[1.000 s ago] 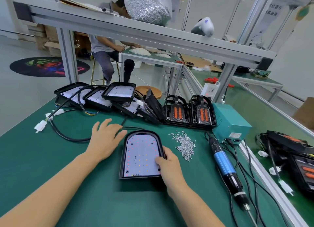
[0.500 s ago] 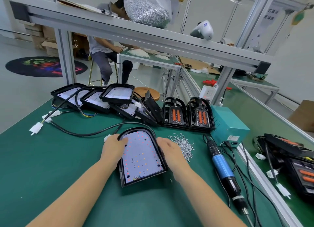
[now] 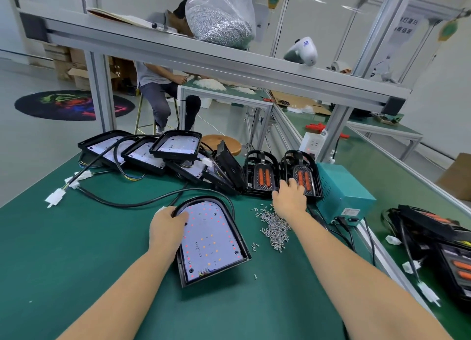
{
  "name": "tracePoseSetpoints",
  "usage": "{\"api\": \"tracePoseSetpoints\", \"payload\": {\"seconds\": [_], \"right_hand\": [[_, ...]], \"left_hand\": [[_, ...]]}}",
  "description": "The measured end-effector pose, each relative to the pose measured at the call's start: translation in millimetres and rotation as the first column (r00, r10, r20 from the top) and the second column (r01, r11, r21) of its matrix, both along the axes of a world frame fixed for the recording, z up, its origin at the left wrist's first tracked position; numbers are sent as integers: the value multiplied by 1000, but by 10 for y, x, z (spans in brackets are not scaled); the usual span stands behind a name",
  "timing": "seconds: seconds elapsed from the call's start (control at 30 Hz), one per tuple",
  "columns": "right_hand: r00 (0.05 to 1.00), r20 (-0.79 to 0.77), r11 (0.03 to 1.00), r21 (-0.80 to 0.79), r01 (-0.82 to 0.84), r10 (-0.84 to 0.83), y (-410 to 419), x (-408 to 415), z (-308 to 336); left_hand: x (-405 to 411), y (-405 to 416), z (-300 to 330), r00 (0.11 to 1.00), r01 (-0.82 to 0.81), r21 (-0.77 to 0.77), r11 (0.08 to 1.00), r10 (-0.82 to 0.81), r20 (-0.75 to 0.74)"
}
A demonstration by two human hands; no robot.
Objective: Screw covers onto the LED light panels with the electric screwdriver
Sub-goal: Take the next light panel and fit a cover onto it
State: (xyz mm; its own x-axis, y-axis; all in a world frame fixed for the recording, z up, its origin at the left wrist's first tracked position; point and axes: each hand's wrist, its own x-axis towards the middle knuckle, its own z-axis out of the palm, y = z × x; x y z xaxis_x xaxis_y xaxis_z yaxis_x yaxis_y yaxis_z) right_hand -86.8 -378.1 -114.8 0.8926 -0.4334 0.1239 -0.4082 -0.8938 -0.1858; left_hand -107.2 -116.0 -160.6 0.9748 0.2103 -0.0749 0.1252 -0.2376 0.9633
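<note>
An open LED panel (image 3: 211,237), a black housing with a white board of small red and orange dots, lies slightly turned on the green bench in front of me. My left hand (image 3: 165,228) grips its upper left rim, thumb outside and fingers on the board. My right hand (image 3: 289,199) reaches to the back, and its straight fingers touch the front of the right cover (image 3: 307,177), which is black with orange lenses. A second cover (image 3: 262,177) stands beside it. Loose screws (image 3: 275,227) lie between panel and arm. My right forearm hides the electric screwdriver.
Several open panels (image 3: 175,144) with black cables (image 3: 127,203) are stacked at the back left. A teal power box (image 3: 341,192) stands right of the covers. More lamps (image 3: 446,237) lie at the far right. An aluminium shelf beam (image 3: 204,56) with a screw bag (image 3: 221,21) crosses overhead.
My right hand left the panel's right side and reached back over the screws to the right cover. My left hand stayed on the panel's left rim, and the panel settled on the bench.
</note>
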Motion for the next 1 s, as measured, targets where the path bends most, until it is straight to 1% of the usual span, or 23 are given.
{"api": "tracePoseSetpoints", "payload": {"seconds": [0.17,0.27,0.33,0.4,0.47,0.57,0.63,0.73,0.8,0.9,1.0], "right_hand": [[996,-94,1000,-15,1,-2,-91,122,-6],[995,-99,999,-34,16,-20,-109,156,-16],[996,-72,998,-38,40,-43,-101,174,-26],[997,5,997,-32,71,-71,-94,176,-39],[988,128,995,-45,88,-82,-99,157,-56],[941,330,994,-49,98,-77,-146,103,-21],[897,437,997,-5,75,-65,-179,58,49],[820,571,996,85,-10,-41,-141,-82,163],[756,654,986,111,-122,19,-13,-271,210],[664,727,949,54,-310,175,310,-680,217],[599,726,893,-46,-447,337,684,-1096,138]], "left_hand": [[-5,-7,-1,1000,-10,14,1000,10,16],[-6,-10,0,1000,-10,15,1000,9,11],[-3,-9,3,1000,-15,18,1000,14,11],[0,-10,4,1000,-13,13,1000,13,12],[0,-12,9,1000,-14,28,1000,13,10],[-8,-15,24,1000,-19,20,1000,19,7],[-13,-15,23,1000,-21,-11,1000,21,3],[-9,-14,13,1000,-23,-77,997,24,10],[4,-23,51,999,-48,-122,991,46,-15],[38,-23,109,988,-119,-202,972,95,-125],[48,14,88,980,-108,-343,933,43,-192]]}}
